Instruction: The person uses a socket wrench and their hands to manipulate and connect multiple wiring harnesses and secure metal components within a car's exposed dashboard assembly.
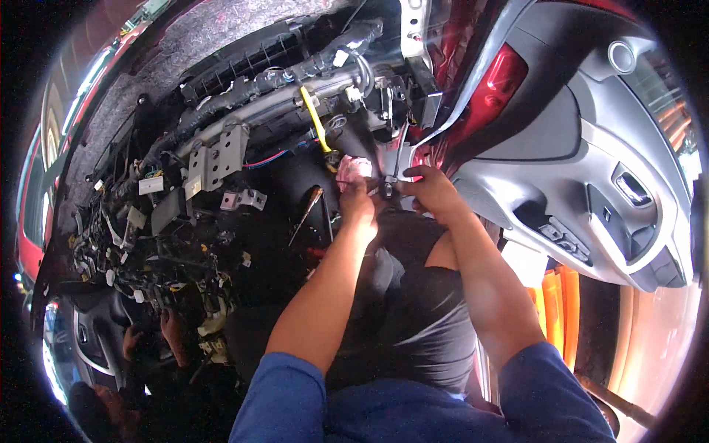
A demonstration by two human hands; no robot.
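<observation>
Both my hands are close together by the door sill. My left hand (360,207) is closed, its fingertips at a crumpled pink-and-white bundle (354,171); what they grip is partly hidden. To its right, my right hand (433,196) has its thumb and forefinger bent in toward a small dark fitting (389,186) at the lower end of a thin dark strand (399,151). Whatever lies between those fingertips is too small to make out. A screwdriver with an orange-brown handle (315,196) lies left of my left hand.
A stripped dashboard frame with a metal crossbar (258,107), bracket (221,159) and loose wiring (148,255) fills the left. A yellow strip (315,122) hangs ahead. The grey door panel (546,170) stands open at right. Another person's hands (173,332) are at lower left.
</observation>
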